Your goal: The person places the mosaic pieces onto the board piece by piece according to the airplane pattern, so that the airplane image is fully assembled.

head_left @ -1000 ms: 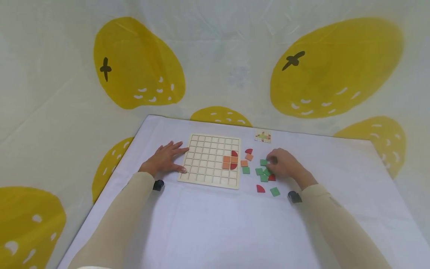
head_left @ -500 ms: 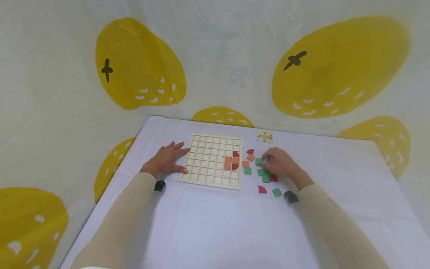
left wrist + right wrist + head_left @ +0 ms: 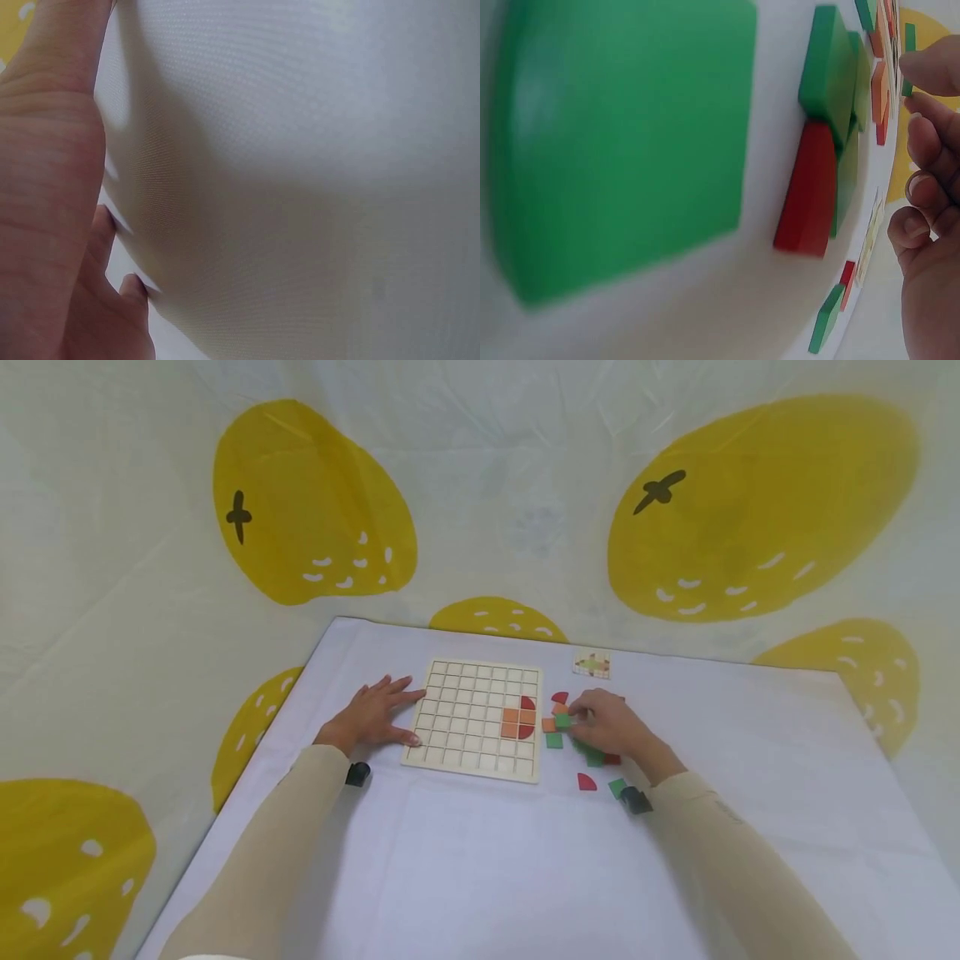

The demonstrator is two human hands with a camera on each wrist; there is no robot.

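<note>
My right hand (image 3: 611,724) pinches a green square tile (image 3: 563,720) between thumb and fingertips, over the loose pieces just right of the wooden grid board (image 3: 457,718). In the right wrist view the held green tile (image 3: 909,60) stands on edge between the thumb and a finger. Spread fingers of my left hand (image 3: 370,714) touch the board's left edge. On the board's right side lie several orange squares (image 3: 510,716) and two red quarter-circles (image 3: 527,703). The left wrist view shows part of the left hand (image 3: 67,217) beside the white cloth.
Loose pieces lie right of the board: an orange tile (image 3: 550,725), a green tile (image 3: 554,741), a red quarter-circle (image 3: 587,782) and a green and red cluster (image 3: 832,142) partly under my right hand. A small pattern card (image 3: 592,663) lies near the back edge of the white-covered table (image 3: 480,860).
My right hand has moved left toward the board, carrying the green tile from above the green cluster to beside the loose orange tiles. The left hand stays at the board's edge.
</note>
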